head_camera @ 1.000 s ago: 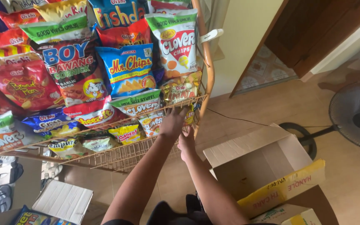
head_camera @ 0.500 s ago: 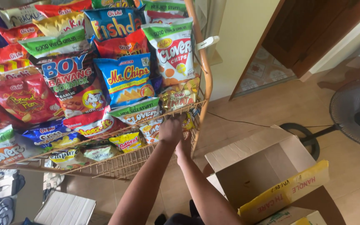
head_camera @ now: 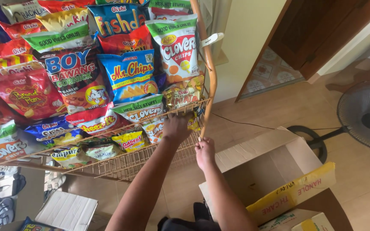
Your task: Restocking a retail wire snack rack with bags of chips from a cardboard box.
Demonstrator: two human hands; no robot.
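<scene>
At centre frame, my left hand (head_camera: 177,127) reached into the lower wire basket (head_camera: 120,164) of the snack rack, fingers closed on a small snack packet (head_camera: 154,129) at its right end. My right hand (head_camera: 204,152) sat just below, curled narrow against the rack's orange corner post (head_camera: 205,85); whether it gripped I could not tell. An open cardboard box (head_camera: 253,171) stood at lower right. In my judgement, steadying the frame while seating the packet flat served best.
</scene>
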